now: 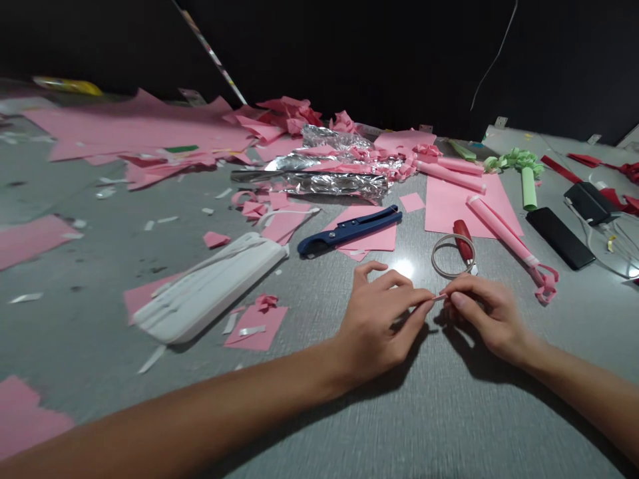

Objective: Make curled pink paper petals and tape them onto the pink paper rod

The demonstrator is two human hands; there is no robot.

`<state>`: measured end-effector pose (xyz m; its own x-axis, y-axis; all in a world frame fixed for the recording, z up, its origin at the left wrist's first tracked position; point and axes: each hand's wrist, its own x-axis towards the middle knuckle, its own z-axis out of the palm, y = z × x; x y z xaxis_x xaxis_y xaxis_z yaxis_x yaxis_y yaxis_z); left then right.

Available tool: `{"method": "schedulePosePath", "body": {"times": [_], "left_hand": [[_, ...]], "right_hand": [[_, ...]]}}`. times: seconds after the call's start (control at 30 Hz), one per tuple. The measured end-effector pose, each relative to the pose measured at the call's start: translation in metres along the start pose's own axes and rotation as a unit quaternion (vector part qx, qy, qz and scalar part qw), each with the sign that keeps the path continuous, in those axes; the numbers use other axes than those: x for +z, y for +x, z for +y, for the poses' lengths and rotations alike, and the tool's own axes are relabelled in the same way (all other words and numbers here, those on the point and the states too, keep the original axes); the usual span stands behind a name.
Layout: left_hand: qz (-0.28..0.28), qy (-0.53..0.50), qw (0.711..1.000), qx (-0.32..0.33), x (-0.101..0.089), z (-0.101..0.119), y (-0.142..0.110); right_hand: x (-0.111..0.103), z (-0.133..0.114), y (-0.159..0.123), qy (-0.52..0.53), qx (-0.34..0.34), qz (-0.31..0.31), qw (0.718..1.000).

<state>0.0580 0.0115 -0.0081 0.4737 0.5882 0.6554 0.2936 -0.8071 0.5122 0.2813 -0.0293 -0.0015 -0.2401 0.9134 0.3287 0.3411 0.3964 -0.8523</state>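
Note:
My left hand (pixel 387 316) and my right hand (pixel 484 316) are close together over the grey table. Thumb and forefinger of each pinch an end of a small, thin, pale pink strip (pixel 440 297), which spans the short gap between them. The strip looks like paper, though most of it is hidden by the fingertips. Just beyond my right hand lie a thin ring (pixel 433 261), like a narrow roll of tape, and a red-handled tool (pixel 462 241). A dark blue cutting tool (pixel 349 229) rests on pink paper beyond my left hand.
On the left lies a long white block (pixel 214 289) with a cord. Crumpled silver foil (pixel 344 183) and pink paper scraps spread across the back. Rightward are a rolled pink paper tube (pixel 502 229), a green paper flower (pixel 529 186), a black phone (pixel 560 237) and white cables.

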Motion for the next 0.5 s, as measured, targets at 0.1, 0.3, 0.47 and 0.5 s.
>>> {"method": "schedulePosePath", "body": {"times": [0.1,0.3,0.47,0.5], "left_hand": [[0.008,-0.117,0.991,-0.069,-0.003,0.008,-0.002],[-0.007,-0.347,0.901,-0.26,-0.006,0.022,0.002],[-0.055,-0.459,0.809,-0.364,-0.004,0.023,0.006],[-0.066,-0.462,0.804,-0.369,-0.003,0.022,0.006]], "right_hand": [[0.0,0.002,0.0,0.063,0.044,-0.005,0.997],[-0.003,0.001,0.001,0.142,0.045,-0.042,0.988],[-0.001,-0.005,0.001,0.2,0.088,-0.1,0.971],[0.0,-0.006,0.001,0.203,0.099,-0.101,0.969]]}}
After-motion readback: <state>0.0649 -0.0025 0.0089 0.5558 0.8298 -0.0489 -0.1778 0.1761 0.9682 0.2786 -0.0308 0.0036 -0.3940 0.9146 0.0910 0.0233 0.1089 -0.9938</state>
